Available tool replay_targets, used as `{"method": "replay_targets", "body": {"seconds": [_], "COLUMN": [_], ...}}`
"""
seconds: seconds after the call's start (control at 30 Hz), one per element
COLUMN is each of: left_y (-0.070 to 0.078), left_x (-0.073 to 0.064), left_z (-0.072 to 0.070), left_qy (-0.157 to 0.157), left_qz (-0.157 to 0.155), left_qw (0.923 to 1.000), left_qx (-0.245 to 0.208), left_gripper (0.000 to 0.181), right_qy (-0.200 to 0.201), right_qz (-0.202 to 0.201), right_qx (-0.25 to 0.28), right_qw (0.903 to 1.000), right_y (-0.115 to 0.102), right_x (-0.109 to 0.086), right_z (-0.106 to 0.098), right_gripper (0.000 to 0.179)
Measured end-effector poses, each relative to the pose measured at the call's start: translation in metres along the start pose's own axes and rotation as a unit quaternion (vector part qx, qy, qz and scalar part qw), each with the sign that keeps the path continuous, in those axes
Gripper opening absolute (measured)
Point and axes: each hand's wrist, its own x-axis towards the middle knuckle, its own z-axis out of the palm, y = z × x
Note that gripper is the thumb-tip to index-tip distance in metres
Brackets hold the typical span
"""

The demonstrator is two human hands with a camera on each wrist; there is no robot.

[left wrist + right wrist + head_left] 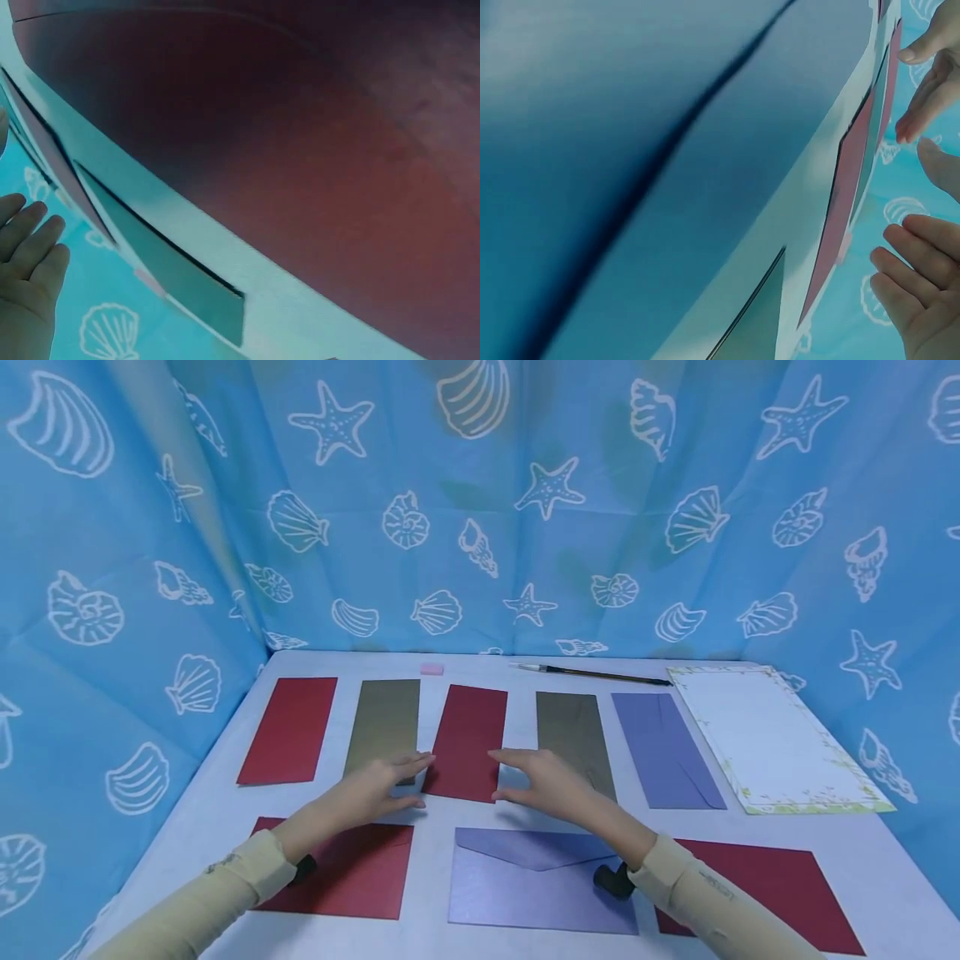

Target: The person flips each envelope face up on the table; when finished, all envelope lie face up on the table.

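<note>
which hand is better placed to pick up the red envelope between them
Probably the right hand: in the head view its fingertips reach further over the red envelope, while the left hand barely meets its edge.

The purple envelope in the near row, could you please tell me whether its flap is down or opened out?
Down: in the head view, the flap lies over the purple envelope; whether sealed, I cannot tell.

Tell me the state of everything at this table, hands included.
Left hand: open
Right hand: open
Middle red rectangular paper envelope: flat between them
Front lavender rectangular paper envelope: flat, flap down
Remaining coloured paper envelopes: flat
White floral-bordered paper sheet: flat, blank
Slim dark brush: lying down
Small pink rectangular block: resting
</note>
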Motion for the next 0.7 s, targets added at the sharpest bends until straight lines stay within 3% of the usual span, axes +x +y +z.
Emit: {"method": "replay_targets", "body": {"seconds": [0.3, 0.47, 0.7], "left_y": [-0.009, -0.014, -0.017], "left_x": [0.009, 0.012, 0.015], "left_z": [0.004, 0.007, 0.010], "left_qy": [-0.038, -0.056, -0.047], "left_qz": [-0.032, -0.045, -0.047], "left_qw": [0.9982, 0.9973, 0.9978], "left_qx": [-0.033, -0.016, -0.002], "left_gripper": [0.064, 0.063, 0.059], "right_qy": [-0.072, -0.107, -0.119], "right_qz": [0.040, 0.064, 0.059], "right_qx": [0.072, 0.053, 0.017], "right_qw": [0.9940, 0.9909, 0.9911], "right_y": [-0.003, -0.004, -0.005], "right_x": [0.027, 0.036, 0.038], "right_z": [0.007, 0.012, 0.016], "right_gripper": [0.057, 0.059, 0.062]}}
